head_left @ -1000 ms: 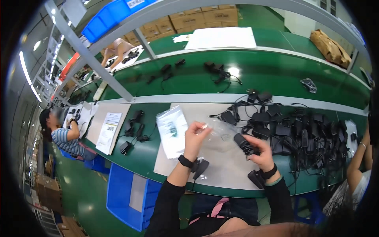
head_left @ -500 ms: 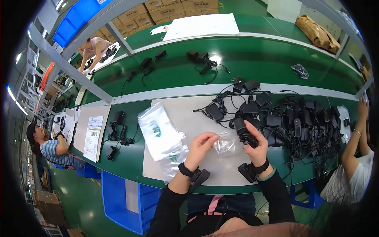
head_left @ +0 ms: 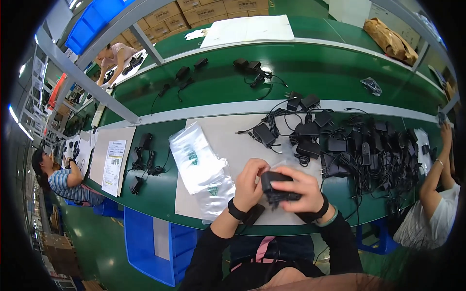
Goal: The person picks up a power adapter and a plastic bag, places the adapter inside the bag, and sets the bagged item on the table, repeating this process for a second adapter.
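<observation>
My right hand (head_left: 306,190) grips a black power adapter (head_left: 276,180) from above and the right, near the front of the beige work mat (head_left: 194,209). Its cord is bundled against the underside. My left hand (head_left: 250,184) is closed at the adapter's left end, fingers bent; what they pinch is hidden. A crumpled clear plastic bag (head_left: 290,154) shows just beyond my hands. Left of them lies a stack of flat clear bags (head_left: 191,155) with green print. More adapters with cords (head_left: 308,130) lie at the mat's far right.
A large pile of black adapters and cables (head_left: 374,150) covers the bench to the right. Several adapters (head_left: 138,160) and a printed sheet (head_left: 114,162) lie to the left. A metal rail (head_left: 218,107) crosses behind the mat. A blue bin (head_left: 145,247) stands below left. Co-workers sit on both sides.
My right hand has brought the adapter left and nearer to me, turning it. My left hand has come against it. The clear bag, earlier between my hands, now shows beyond them.
</observation>
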{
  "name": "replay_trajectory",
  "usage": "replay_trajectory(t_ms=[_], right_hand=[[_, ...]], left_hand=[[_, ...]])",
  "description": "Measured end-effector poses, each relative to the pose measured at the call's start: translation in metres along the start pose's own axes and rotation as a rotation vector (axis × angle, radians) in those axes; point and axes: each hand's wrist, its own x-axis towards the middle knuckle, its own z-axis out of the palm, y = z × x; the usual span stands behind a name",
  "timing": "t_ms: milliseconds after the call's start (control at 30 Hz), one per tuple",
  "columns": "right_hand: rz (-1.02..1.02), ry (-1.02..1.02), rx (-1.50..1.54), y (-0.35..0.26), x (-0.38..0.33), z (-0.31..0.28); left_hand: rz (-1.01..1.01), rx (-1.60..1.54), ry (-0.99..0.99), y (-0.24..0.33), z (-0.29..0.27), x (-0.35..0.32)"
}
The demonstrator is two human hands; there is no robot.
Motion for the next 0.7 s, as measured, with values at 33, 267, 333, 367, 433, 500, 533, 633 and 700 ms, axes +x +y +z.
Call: replay_trajectory(t_ms=[33, 267, 333, 367, 433, 500, 533, 633, 700], right_hand=[[0.075, 0.005, -0.073, 0.006, -0.001, 0.000], [0.202, 0.079, -0.263, 0.020, -0.005, 0.001], [0.234, 0.121, -0.381, 0.021, -0.008, 0.006], [0.236, 0.123, -0.380, 0.021, -0.008, 0.007], [0.234, 0.125, -0.450, 0.022, -0.005, 0.010], [0.237, 0.128, -0.485, 0.025, -0.006, 0.010], [0.266, 0.137, -0.496, 0.026, -0.007, 0.010], [0.327, 0.158, -0.520, 0.030, -0.010, 0.009], [0.340, 0.207, -0.534, 0.034, -0.011, 0.009]], left_hand=[[0.057, -0.068, 0.001, -0.001, 0.001, -0.001], [-0.300, -0.497, -0.051, -0.004, 0.007, -0.010], [-0.359, -0.614, -0.047, -0.009, 0.009, -0.014], [-0.306, -0.601, -0.042, -0.012, 0.011, -0.016], [-0.201, -0.575, -0.035, -0.016, 0.013, -0.018], [-0.187, -0.518, -0.043, -0.016, 0.014, -0.017], [-0.170, -0.462, -0.048, -0.016, 0.014, -0.016], [-0.143, -0.361, -0.027, -0.014, 0.013, -0.012], [-0.122, -0.271, 0.033, -0.012, 0.013, -0.010]])
